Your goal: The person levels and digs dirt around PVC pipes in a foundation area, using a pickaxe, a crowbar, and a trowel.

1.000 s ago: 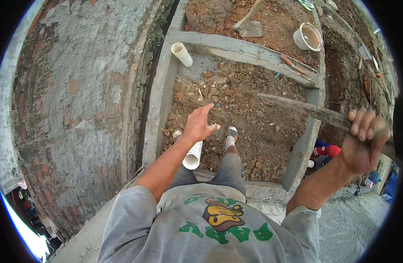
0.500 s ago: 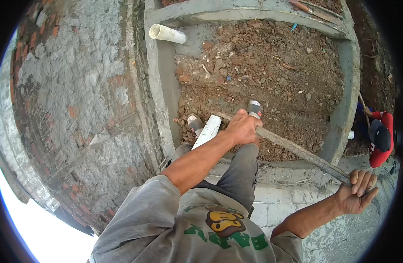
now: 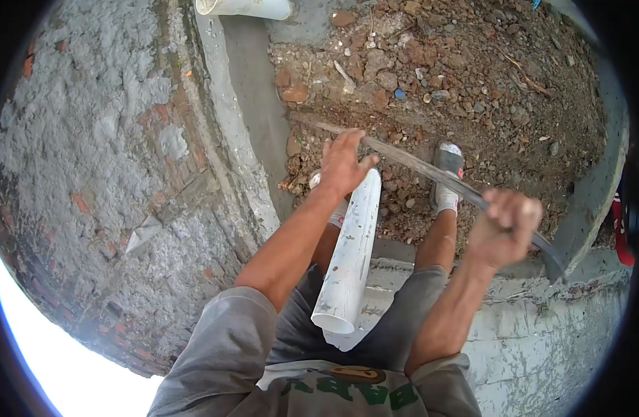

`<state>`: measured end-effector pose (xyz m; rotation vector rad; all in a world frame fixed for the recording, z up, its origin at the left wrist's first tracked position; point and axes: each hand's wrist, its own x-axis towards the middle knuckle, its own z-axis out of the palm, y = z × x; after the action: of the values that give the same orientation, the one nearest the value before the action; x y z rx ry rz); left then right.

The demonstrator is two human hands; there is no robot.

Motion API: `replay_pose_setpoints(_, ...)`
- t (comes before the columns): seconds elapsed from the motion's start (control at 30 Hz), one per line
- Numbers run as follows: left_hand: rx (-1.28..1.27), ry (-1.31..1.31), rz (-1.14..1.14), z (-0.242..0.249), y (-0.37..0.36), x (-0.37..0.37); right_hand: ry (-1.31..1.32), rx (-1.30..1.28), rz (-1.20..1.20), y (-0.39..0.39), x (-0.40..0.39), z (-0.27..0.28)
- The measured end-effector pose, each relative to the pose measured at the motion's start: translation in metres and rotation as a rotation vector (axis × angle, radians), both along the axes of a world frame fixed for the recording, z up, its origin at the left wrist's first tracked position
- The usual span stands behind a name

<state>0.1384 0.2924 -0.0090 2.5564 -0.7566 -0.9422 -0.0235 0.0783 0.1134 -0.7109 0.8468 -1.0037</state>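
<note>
A long wooden-handled hoe (image 3: 430,169) slants across in front of me, its dark curved blade at the lower right beside the concrete edge. My left hand (image 3: 343,165) lies over the handle near its far end, fingers across it and thumb spread to the near side. Closer to the blade, my right hand (image 3: 505,226) is wrapped round the handle, somewhat blurred. Just below my left hand a white plastic pipe (image 3: 348,257) stands between my legs, its open end towards me.
Loose brown soil with stones and brick bits (image 3: 458,83) fills the bed framed by concrete beams (image 3: 232,118). A second white pipe (image 3: 253,7) lies at the top left. A rough mortared wall (image 3: 104,153) runs along the left. Part of a person's red sleeve (image 3: 621,233) shows at far right.
The hoe and my right hand have come up and left, bringing the blade into view. My left hand has shifted up-left along the handle. My view has tilted nearer the soil.
</note>
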Motion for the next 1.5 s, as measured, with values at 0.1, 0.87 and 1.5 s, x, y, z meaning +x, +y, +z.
replay_pose_setpoints(0.1, 0.255, -0.027, -0.034, 0.01, 0.065, 0.02, -0.023, 0.117, 0.076, 0.043, -0.013, -0.037)
replay_pose_setpoints(0.87, -0.002, 0.53, -0.592, 0.031, -0.157, -0.097, 0.198, 0.29, 0.014, -0.108, -0.199, 0.099)
replay_pose_setpoints(1.5, 0.321, 0.079, -0.144, -0.039, 0.092, 0.035, -0.043, 0.117, -0.161, 0.041, 0.012, -0.049)
